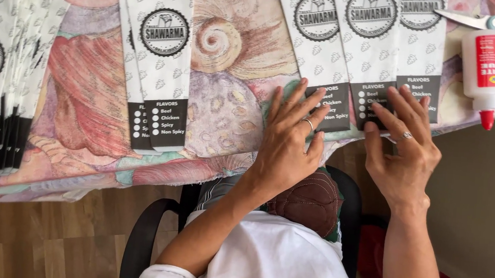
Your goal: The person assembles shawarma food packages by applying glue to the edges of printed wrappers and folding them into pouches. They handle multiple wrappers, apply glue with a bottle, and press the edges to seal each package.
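My left hand (287, 142) carries a thin silver band on the ring finger, plain and narrow. My right hand (402, 151) has a ring (405, 135) too, silver, with a small raised setting on top. My nails are short and bare of polish. Both forearms are uncovered up to near the elbow, where white sleeves (163, 276) begin, loose and soft at the cuff. The same white cloth covers my chest as a plain top (276, 259), with no print or buttons that I can see.
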